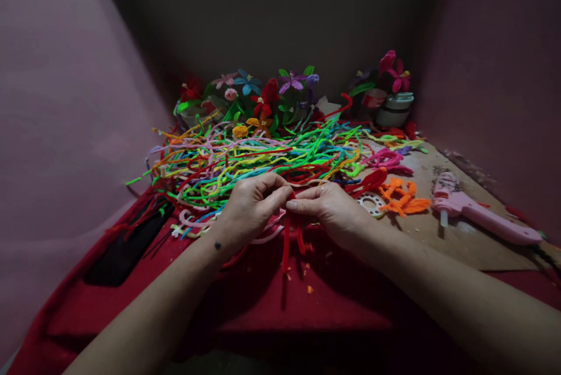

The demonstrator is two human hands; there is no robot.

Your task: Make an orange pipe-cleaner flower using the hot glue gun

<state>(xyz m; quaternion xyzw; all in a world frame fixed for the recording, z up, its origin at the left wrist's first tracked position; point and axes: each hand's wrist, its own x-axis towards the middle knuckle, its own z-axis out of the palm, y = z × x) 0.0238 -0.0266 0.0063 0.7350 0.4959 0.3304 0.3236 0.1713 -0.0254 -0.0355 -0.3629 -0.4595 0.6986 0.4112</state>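
Note:
Both hands meet at the middle of the view over the red cloth, pinching a red pipe cleaner (286, 246). My left hand (252, 205) has its thumb and fingertips closed on it from the left. From the right, my right hand (331, 211) grips it too, thumb pressed against the fingers. Two red ends hang below the fingertips; the upper part is mostly hidden by them. Just behind the hands spreads a big heap of loose pipe cleaners (245, 159) in many colours. Beside my right hand lie a red looped petal piece (370, 182) and orange petal pieces (401, 197).
A pink glue gun (482, 217) rests on a brown board (438, 252) at right, near a white ring with holes (372, 204). A black phone-like slab (127, 246) lies left. Pipe-cleaner flowers (265, 97) and a lidded jar (395, 109) stand behind. Pink walls flank the table.

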